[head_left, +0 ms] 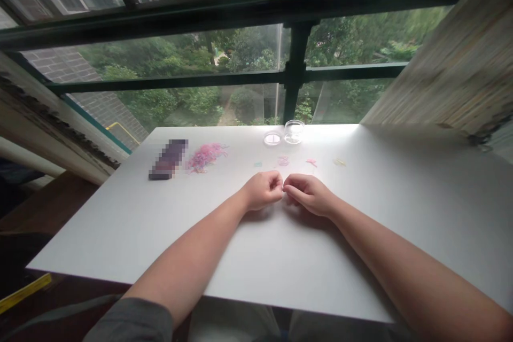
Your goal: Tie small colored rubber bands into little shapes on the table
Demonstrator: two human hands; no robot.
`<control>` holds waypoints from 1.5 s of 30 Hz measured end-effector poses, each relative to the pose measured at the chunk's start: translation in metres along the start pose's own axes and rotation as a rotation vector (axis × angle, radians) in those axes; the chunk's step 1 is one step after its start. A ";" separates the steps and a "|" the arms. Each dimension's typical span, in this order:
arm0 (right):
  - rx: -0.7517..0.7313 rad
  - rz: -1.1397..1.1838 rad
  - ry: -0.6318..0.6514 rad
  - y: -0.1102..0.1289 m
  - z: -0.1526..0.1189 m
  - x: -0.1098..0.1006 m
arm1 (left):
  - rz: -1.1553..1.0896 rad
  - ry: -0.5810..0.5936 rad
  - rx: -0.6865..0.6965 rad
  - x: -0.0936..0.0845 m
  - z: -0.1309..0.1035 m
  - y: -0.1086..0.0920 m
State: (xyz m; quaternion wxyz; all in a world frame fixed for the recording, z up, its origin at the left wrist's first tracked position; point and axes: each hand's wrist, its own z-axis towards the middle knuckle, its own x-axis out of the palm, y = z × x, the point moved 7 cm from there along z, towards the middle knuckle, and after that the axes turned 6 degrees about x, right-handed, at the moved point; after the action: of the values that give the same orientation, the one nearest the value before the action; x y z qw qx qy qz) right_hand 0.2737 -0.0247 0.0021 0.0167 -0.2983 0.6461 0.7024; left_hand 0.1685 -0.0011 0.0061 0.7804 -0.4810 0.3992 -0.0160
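Over the middle of the white table (224,224), my left hand (263,191) is closed, its fingers curled inward. My right hand (308,193) meets it fingertip to fingertip, thumb and forefinger pinched together. Whatever lies between the fingers is too small or hidden to make out. Just beyond the hands lie small groups of thin, band-like pieces: a teal group (258,164), a lilac group (283,161), a pink group (311,162) and a pale yellow group (340,161). Farther left is a mixed pile of pink and purple pieces (206,157).
A clear round container (294,132) and a clear round lid or dish (273,139) stand at the table's back edge. A dark, pixelated oblong object (168,159) lies at the left. Behind the table is a window with a green frame (297,53); a curtain (436,59) hangs right.
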 end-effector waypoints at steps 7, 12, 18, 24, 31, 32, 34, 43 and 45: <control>0.018 -0.033 -0.005 -0.002 -0.001 0.000 | -0.098 0.038 0.009 -0.002 -0.002 0.001; 0.013 -0.040 -0.004 -0.001 -0.002 0.000 | -0.172 0.031 -0.010 -0.004 -0.003 0.003; -0.006 -0.068 -0.023 0.000 -0.002 -0.001 | -0.192 0.023 -0.013 -0.005 -0.005 0.006; -0.030 -0.053 -0.031 0.000 -0.001 -0.002 | -0.191 0.002 0.013 -0.006 -0.006 0.008; -0.057 -0.076 -0.046 0.003 -0.002 -0.004 | -0.190 0.030 0.016 -0.004 -0.008 0.006; -0.059 -0.082 -0.049 0.003 -0.002 -0.004 | -0.179 0.028 0.017 -0.005 -0.008 0.006; -0.068 -0.098 -0.055 0.003 -0.002 -0.004 | -0.158 0.019 0.023 -0.006 -0.009 0.006; -0.090 -0.044 -0.076 0.002 -0.003 -0.006 | -0.146 0.015 0.006 -0.007 -0.010 0.006; -0.090 -0.015 -0.068 0.001 -0.003 -0.005 | -0.142 0.011 0.002 -0.007 -0.009 0.007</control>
State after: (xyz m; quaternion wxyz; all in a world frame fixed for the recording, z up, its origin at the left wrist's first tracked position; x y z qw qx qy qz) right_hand 0.2786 -0.0255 0.0054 0.0305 -0.2795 0.6106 0.7404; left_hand 0.1555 -0.0018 0.0032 0.7754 -0.5073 0.3686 -0.0742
